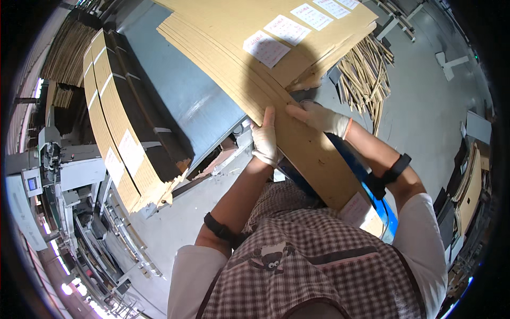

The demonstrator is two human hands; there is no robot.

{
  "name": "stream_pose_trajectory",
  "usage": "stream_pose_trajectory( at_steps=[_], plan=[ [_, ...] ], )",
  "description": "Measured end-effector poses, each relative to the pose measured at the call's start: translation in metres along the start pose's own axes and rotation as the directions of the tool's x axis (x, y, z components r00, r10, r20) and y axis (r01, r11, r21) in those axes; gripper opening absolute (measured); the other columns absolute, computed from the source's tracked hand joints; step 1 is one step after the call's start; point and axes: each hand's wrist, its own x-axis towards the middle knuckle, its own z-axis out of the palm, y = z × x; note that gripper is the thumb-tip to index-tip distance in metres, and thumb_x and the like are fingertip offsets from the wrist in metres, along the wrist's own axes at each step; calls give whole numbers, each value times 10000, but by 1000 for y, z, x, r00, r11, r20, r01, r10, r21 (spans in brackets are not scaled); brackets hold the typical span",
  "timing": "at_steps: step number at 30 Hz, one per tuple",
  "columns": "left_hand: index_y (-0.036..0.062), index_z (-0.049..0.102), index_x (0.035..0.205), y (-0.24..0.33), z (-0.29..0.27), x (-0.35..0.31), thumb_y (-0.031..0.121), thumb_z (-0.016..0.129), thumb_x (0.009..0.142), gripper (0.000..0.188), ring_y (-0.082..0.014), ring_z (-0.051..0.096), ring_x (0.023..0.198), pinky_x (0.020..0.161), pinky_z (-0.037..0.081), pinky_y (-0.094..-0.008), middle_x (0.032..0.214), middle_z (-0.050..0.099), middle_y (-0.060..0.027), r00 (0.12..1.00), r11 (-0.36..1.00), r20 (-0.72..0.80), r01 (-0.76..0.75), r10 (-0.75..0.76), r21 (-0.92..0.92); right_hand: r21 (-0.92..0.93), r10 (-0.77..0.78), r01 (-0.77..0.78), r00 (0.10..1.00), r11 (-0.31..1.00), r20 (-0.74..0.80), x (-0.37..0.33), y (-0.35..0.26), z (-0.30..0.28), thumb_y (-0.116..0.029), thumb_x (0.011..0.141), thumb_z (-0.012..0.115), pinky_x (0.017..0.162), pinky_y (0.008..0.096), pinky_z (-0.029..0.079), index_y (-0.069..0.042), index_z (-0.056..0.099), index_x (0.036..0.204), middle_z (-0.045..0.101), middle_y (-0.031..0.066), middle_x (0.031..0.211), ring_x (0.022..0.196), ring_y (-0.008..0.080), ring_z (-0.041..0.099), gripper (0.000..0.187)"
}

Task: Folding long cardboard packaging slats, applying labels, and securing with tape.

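A long, narrow brown cardboard panel runs from the cardboard stack toward my body, with a white label at its near end. My left hand, in a whitish glove, grips the panel's left edge with the thumb on top. On the opposite edge my right hand, gloved as well, is closed round the board, its thumb also on top. The fingers beneath are hidden. Just beyond both hands lies the stack of flat cardboard sheets, its edges fanned in steps. Several white printed paper slips rest on it.
A grey-blue tabletop extends left of the stack. Strapped bundles of cardboard stand farther left, near machinery. A heap of thin cardboard strips lies right of the stack. Something blue shows under the panel.
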Motion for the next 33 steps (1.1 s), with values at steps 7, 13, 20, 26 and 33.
stream_pose_trajectory(
  at_steps=[7,13,20,26,33],
  plan=[
    [52,429,1419,27,-24,-28,106,641,948,519,-225,535,1174,1000,457,-355,1271,559,-89,951,994,294,-78,98,-79,-246,-10,-11,996,969,-85,-22,-16,-23,-415,952,519,961,369,477,41,574,1289,659,260,1162,1092,340,652,569],
    [40,497,1200,50,-1,-115,-14,595,917,304,-117,540,881,751,484,-288,1104,539,-56,827,846,394,-499,401,185,-162,-279,362,881,918,382,-105,-163,-27,-41,899,517,972,423,502,-117,404,1491,656,168,1245,1066,320,669,608],
    [53,561,912,72,-44,-126,259,576,995,222,-127,554,698,713,475,-264,755,587,-55,955,935,269,19,-121,354,-586,-584,600,773,544,250,-74,-117,-82,-302,923,617,690,391,537,-32,736,1047,737,113,905,733,291,670,320],
    [-14,600,1138,-10,-83,-32,499,638,917,560,-169,585,999,870,473,-324,1056,644,-89,933,875,351,-102,-80,473,-675,-118,183,983,714,142,1,26,-36,-112,900,542,889,393,493,-52,690,1080,703,178,1027,944,285,658,241],
    [-26,571,1266,-62,-96,27,746,612,817,894,-193,591,1092,922,477,-351,1150,643,-98,706,960,706,-234,57,157,-177,-209,149,891,973,-403,-29,-33,8,-206,742,808,902,387,473,-90,647,982,597,124,1033,993,258,583,312]
  ],
)
